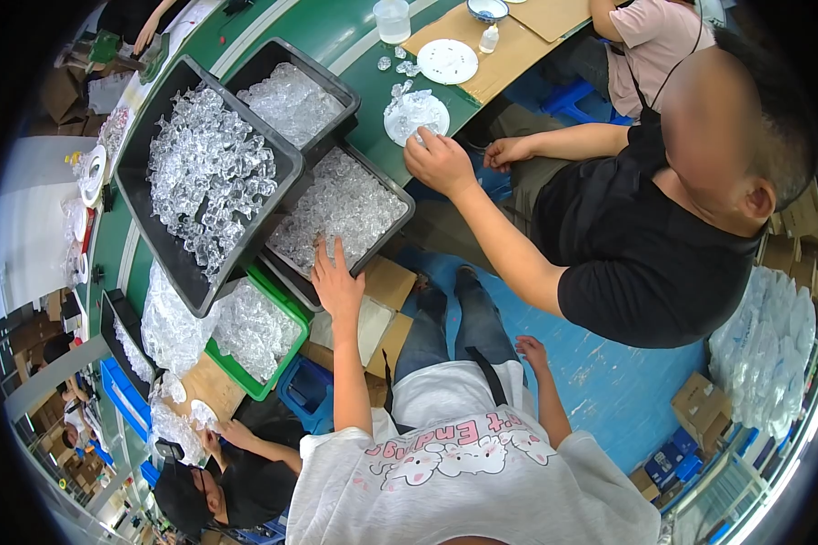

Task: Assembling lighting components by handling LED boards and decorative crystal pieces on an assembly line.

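My left hand (pixel 338 283) reaches forward with its fingers spread at the near rim of a black bin (pixel 393 238). Its fingertips lie at the clear faceted plastic pieces (pixel 341 211) heaped inside; no piece shows in its grasp. Down at my right side hangs my right hand (pixel 533 352), fingers loosely apart and holding nothing I can see. A larger black bin (pixel 286 168) of clear pieces sits tilted, overlapping the bin at my left hand. Behind them stands another black bin (pixel 350 95) with similar pieces.
A green crate (pixel 286 359) of clear pieces stands at left. At right, a seated person in black (pixel 645 236) works at a white plate (pixel 441 116). Another person (pixel 254 481) works at lower left. Cardboard boxes (pixel 389 283) sit below the bins, above blue floor (pixel 600 391).
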